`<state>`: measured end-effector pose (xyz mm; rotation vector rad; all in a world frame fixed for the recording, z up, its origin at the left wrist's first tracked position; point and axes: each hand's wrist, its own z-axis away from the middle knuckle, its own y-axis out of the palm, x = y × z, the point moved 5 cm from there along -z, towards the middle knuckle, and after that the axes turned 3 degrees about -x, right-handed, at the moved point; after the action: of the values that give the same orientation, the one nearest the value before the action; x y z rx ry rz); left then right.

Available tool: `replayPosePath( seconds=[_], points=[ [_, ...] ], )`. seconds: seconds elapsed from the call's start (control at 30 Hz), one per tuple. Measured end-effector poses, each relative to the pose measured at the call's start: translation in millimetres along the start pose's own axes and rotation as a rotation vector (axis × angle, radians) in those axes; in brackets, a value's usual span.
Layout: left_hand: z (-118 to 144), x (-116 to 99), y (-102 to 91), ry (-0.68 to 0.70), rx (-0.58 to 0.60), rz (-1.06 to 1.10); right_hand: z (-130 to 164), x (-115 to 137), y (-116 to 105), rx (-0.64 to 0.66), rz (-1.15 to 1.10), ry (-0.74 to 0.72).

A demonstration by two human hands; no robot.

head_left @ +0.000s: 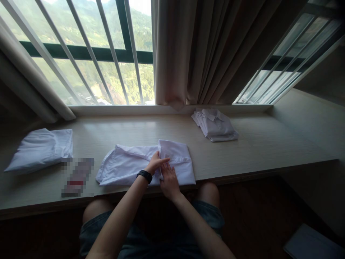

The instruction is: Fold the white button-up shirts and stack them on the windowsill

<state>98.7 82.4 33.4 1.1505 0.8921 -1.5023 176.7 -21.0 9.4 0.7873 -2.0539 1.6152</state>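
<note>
Centrally, on pale wooden tabletop (258, 144) below barred window (107, 54): white shirt (126, 165), partly folded, right portion doubled over into thicker panel, left portion spread flat toward near edge. Left hand (156, 162), black watch (144, 176) at wrist, fingers pinched together on fold line of white shirt. Right hand (168, 180), just beside and touching left hand, fingers extended and pressed flat on same fold; nothing clamped. Farther back, right of centre: stack of folded white shirts (215, 126), collar uppermost, well apart from both hands. Far left: loosely folded white garment (40, 147). Between that garment and white shirt: blurred item (77, 176), identity not discernible. Beige curtain (202, 50) hanging above stack, hem close to tabletop.
</note>
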Motion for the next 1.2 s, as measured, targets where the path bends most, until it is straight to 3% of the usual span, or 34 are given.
replayPosePath(
  seconds=[0.1,0.17,0.23,0.3,0.37,0.43,0.53,0.63,0.77,0.93,1.07,1.2],
  points=[
    [1,0,3.2,0.07,-0.02,-0.1,0,-17,-29,0.107,-0.239,-0.056],
    [0,1,5.8,0.075,-0.014,-0.082,-1,-49,-62,-0.056,-0.324,0.048],
    [-1,-2,10.8,0.069,0.014,0.0,1,-93,-92,-0.313,-0.308,0.279],
    [0,-7,19.6,0.021,0.079,0.161,6,-131,-106,-0.42,-0.308,0.485],
    [3,-12,31.1,-0.05,0.174,0.331,6,-156,-106,-0.352,-0.387,0.564],
    [5,-15,40.5,-0.1,0.256,0.437,5,-168,-103,-0.266,-0.501,0.551],
    [6,-10,42.5,-0.136,0.279,0.477,6,-176,-106,-0.248,-0.643,0.564],
    [1,7,32.6,-0.205,0.201,0.423,8,-182,-109,-0.231,-0.665,0.601],
    [-3,20,24.3,-0.255,0.144,0.349,12,-180,-112,-0.255,-0.423,0.532],
    [-1,10,34.4,-0.254,0.246,0.293,3,-159,-111,-0.321,-0.179,0.357],
    [-2,8,41.3,-0.335,0.351,0.271,-21,-151,-111,-0.156,-0.141,0.233],
    [-13,6,41.9,-0.316,0.307,0.231,-36,-162,-114,0.0,-0.133,0.234]
  ],
)
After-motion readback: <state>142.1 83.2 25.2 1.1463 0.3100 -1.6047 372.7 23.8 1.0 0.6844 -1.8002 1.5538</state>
